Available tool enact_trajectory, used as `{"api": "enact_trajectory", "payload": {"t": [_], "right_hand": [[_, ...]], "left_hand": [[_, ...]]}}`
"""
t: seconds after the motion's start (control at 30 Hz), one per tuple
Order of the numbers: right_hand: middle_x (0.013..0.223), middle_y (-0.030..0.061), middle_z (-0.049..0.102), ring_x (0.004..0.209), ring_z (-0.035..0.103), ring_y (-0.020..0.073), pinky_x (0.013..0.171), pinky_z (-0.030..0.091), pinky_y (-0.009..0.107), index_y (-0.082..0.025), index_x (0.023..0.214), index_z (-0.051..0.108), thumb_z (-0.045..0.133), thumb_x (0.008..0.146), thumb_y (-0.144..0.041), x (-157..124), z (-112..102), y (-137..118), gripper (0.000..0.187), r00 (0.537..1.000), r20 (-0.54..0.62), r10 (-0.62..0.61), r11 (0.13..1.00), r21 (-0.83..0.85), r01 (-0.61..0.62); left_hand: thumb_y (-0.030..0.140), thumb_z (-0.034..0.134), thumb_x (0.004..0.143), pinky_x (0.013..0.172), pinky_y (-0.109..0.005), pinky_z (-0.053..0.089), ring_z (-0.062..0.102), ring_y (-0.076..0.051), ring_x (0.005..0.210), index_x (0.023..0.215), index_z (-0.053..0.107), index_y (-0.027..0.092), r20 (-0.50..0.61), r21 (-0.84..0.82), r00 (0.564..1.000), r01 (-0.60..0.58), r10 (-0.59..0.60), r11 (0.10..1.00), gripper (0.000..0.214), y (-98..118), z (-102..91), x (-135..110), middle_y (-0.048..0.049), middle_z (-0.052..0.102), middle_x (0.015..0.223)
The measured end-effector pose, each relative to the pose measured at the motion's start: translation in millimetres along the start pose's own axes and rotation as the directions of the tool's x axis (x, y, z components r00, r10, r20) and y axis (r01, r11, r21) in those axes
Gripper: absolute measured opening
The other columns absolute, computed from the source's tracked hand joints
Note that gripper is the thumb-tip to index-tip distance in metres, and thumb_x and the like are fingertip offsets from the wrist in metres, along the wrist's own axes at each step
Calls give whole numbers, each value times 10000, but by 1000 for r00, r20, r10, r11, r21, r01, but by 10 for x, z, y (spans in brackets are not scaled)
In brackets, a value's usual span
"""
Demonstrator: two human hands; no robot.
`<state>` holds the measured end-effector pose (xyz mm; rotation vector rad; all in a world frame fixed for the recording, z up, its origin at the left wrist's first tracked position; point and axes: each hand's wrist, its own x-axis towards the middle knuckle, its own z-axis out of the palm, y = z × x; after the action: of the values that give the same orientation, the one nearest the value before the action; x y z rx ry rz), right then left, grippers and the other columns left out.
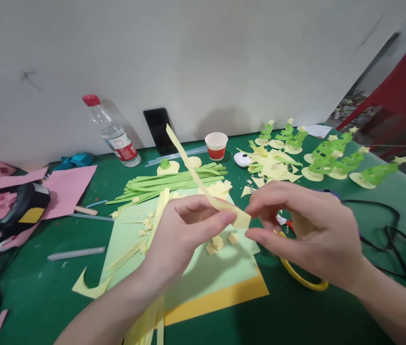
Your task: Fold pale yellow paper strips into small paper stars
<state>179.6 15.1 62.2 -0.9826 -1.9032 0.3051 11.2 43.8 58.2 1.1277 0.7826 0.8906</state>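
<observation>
My left hand (183, 230) pinches the near end of a long pale yellow paper strip (191, 170) that rises up and away to the left. My right hand (303, 230) is curled beside it, thumb and forefinger closing on the strip's folded end (241, 220). Yellow-handled scissors (301, 280) lie under my right hand. Small folded yellow pieces (220, 241) rest on a light green sheet (220, 268) below my hands.
Green strips (174, 182) and yellow strips (161, 206) lie behind my hands. Finished green paper trees (332, 155) stand at the right, by yellow scraps (271, 167). A water bottle (111, 130), phone (157, 129), red cup (216, 145), glue gun (19, 206), pink paper (66, 187) and black cables (393, 235) surround them.
</observation>
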Motion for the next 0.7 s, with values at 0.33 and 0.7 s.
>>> {"api": "enact_trajectory", "payload": {"t": [0.33,0.7], "right_hand": [[486,-13,566,441,439,70,413,333,186,-168,527,611,548,800,-170,5,-7,17,280,854,348,387,746,426,-512],[411,9,590,328,377,43,341,205,191,-146,519,723,653,670,-164,26,-28,21,166,582,645,496,41,652,-757]], "left_hand": [[182,732,702,569,-232,432,527,-115,580,615,699,223,-55,198,987,-135,149,971,101,-55,11,9,40,638,584],[102,628,781,939,-411,418,634,-169,671,696,706,220,124,527,826,-524,550,669,165,-86,45,-20,-5,717,717]]}}
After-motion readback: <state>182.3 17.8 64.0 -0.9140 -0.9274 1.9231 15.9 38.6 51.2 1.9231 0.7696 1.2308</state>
